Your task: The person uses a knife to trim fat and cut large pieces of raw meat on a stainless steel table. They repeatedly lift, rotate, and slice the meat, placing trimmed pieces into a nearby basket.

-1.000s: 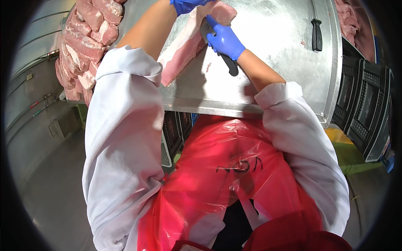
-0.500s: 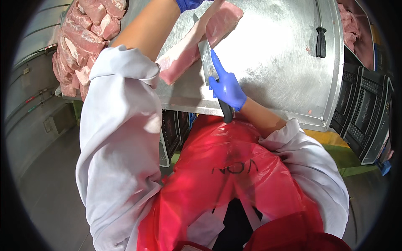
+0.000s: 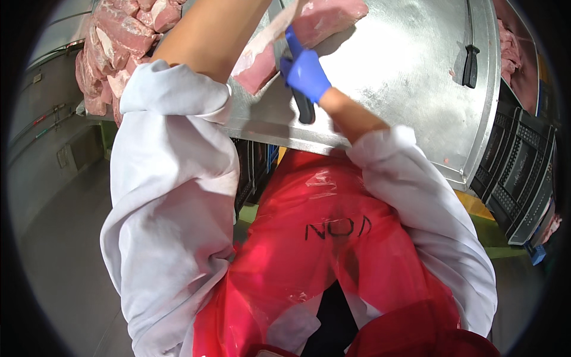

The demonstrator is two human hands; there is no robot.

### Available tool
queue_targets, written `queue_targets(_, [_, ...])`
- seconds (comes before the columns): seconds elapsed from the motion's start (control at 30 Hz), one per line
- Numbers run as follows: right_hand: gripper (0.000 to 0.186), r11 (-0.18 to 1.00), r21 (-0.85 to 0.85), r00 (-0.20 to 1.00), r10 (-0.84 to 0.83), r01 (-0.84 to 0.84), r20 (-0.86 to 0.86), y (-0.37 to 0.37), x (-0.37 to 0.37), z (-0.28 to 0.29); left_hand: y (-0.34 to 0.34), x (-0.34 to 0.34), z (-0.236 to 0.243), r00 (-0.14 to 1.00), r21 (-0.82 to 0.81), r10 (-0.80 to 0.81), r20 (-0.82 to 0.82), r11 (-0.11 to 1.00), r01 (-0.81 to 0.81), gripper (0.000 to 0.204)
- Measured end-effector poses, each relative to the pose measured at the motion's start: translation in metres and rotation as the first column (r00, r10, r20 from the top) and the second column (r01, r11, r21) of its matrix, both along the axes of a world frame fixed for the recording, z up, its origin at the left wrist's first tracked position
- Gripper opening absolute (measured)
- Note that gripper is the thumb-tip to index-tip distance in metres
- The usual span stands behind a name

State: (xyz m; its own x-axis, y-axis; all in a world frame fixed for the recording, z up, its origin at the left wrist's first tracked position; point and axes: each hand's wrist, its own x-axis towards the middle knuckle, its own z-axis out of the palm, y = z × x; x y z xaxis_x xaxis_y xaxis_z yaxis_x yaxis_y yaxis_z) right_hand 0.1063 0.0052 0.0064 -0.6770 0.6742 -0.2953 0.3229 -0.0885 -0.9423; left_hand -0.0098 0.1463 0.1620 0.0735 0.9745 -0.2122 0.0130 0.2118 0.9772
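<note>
My right hand (image 3: 307, 75), in a blue glove, is closed round the black handle of a knife (image 3: 305, 110), its index finger stretched forward along the tool. The hand and meat hide most of the blade. Just beyond lies a long slab of pink meat (image 3: 329, 22) with a pale layer along one side, resting on a metal table (image 3: 392, 101). A strip of the pale layer stands raised near the top edge. My left forearm (image 3: 214, 38) reaches over the table's left part and leaves the picture at the top, so my left hand is out of sight.
Many pieces of meat (image 3: 113, 47) are heaped at the far left. A black-handled tool (image 3: 470, 66) with a long thin shaft lies at the table's right. Beyond the right rim are a container with meat (image 3: 509, 50) and black crates (image 3: 517, 160).
My right hand and the knife have moved farther up along the slab. My left hand has passed out of the top of the picture. The view has shifted slightly.
</note>
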Motion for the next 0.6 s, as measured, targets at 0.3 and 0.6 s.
queue_targets(0.3, [0.085,0.990,0.135,0.996,0.055,-0.044,-0.075,-0.012,-0.032,-0.006,-0.030,-0.015,0.049,0.990,0.140,0.012,0.141,0.990,-0.032,0.017])
queue_targets(0.6, [0.089,0.985,0.163,0.997,0.068,-0.062,-0.034,-0.038,-0.065,-0.021,-0.080,-0.020,0.099,0.975,0.288,0.002,0.221,0.955,-0.067,0.010])
